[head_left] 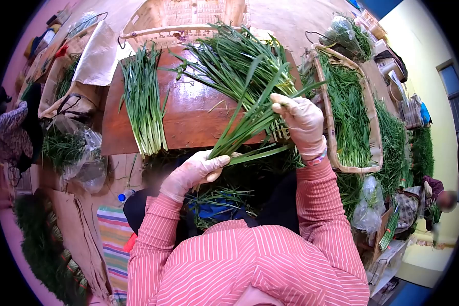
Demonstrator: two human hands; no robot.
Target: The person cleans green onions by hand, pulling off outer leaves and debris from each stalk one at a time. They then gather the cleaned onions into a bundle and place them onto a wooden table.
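My left hand (195, 172), in a pale glove, is closed round the lower stalks of a small bunch of garlic chives (250, 126). The leaves slant up to the right, over the board's near edge. At their upper end my gloved right hand (302, 122) pinches some leaves between thumb and fingers. Just beyond lies a large loose pile of garlic chives (239, 64) on the brown wooden board (188, 109). A neater bundle of garlic chives (144, 102) rests at the board's left, stalk ends towards me.
Behind the board stands a pale plastic basket (183, 31). To the right, another basket (331, 137) is full of chives. Loose leaves (222, 196) cover my lap. Bagged greens (74, 148) sit at left, near a blue-capped bottle (125, 196). A person (18, 127) is at far left.
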